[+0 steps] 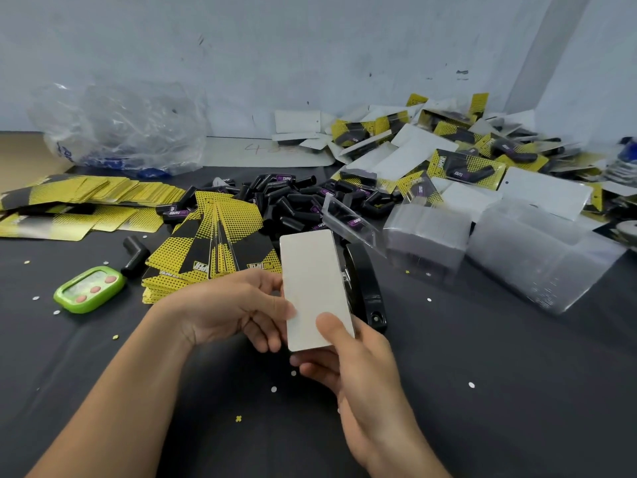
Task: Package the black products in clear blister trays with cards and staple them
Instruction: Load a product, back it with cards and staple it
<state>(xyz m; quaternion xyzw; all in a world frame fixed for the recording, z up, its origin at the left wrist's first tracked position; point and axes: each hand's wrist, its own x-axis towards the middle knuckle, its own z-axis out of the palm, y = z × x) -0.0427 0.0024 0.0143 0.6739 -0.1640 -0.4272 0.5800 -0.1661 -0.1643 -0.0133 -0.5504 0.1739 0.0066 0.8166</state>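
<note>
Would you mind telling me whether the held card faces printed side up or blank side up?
Blank side up: the card between left hand and right hand shows only plain white.

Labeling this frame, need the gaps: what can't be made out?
Head view only:
- card: printed side faces away; only its white back shows.
- black stapler: mostly hidden behind the card and right hand.
- green timer: display too small to read.
- blue item: cut off by right edge, blurred.

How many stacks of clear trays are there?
2: one stack right of the stapler, a second stack further right. A loose tray lies by the stapler; more could be hidden.
</note>
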